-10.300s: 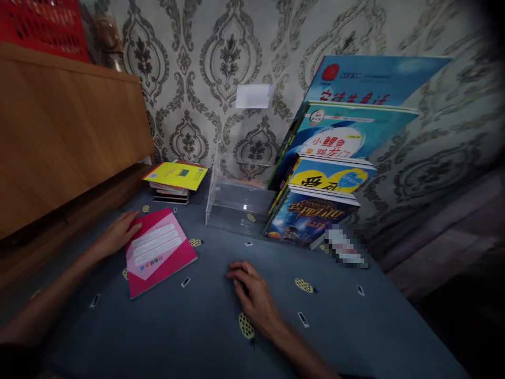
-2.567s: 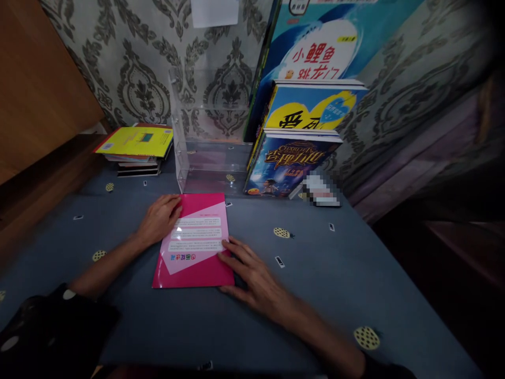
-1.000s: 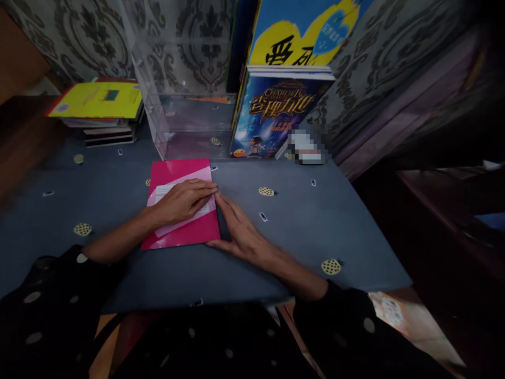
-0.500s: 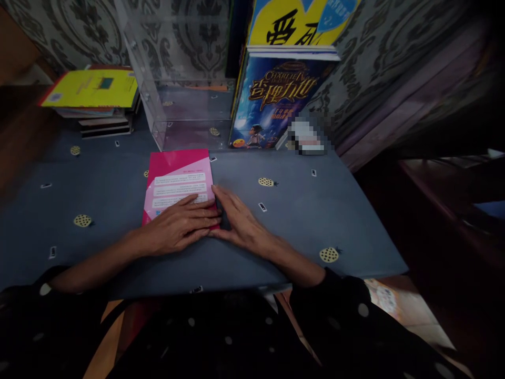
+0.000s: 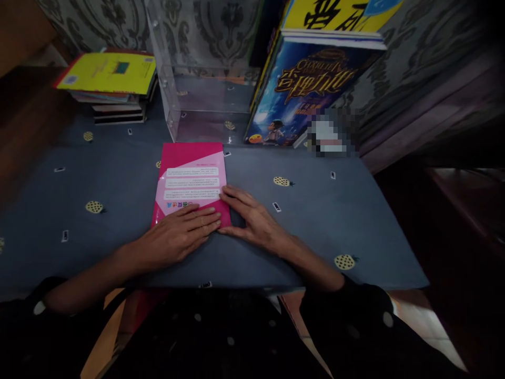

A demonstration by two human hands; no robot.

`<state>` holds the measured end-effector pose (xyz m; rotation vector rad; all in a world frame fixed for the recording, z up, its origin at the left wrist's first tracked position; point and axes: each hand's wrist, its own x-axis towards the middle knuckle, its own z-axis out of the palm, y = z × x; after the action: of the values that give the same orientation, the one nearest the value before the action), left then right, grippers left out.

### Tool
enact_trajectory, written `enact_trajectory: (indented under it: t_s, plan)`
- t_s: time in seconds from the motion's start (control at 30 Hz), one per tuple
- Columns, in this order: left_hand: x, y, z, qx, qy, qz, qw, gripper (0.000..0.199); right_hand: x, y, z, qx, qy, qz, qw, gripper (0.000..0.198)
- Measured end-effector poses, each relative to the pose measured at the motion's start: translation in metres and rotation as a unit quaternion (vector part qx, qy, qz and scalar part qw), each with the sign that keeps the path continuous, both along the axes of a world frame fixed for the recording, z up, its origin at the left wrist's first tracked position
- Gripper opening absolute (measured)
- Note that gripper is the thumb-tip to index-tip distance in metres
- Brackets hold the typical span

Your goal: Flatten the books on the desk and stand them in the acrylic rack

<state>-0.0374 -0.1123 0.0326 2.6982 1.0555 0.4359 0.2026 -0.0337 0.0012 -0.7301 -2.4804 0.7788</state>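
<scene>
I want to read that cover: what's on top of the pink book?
The left hand lies across the near edge of the pink book; the right hand touches its right edge. Printed lines show farther up; whatever the left hand covers is hidden.

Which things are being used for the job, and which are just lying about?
In use: pink book; left hand on it; right hand at its edge.

Seemingly just about: yellow-topped book stack; clear stand; standing books; pixelated thing.

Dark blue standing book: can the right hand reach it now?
Probably yes: the right hand rests at the edge of the pink book, with only tablecloth between that hand and the dark blue book, whose cover faces out.
</scene>
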Motion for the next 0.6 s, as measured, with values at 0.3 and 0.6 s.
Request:
enact_trajectory:
  t_s: [0.3, 0.6]
  plan:
    - [-0.041, -0.041, 0.002, 0.082, -0.024, 0.085, 0.993, 0.046, 0.002, -0.002, 0.004, 0.048, -0.039, -0.004, 0.998, 0.067]
    - [-0.050, -0.061, 0.004, 0.169, 0.006, 0.171, 0.971, 0.027, -0.057, -0.022, 0.041, 0.029, -0.108, 0.192, 0.975, 0.052]
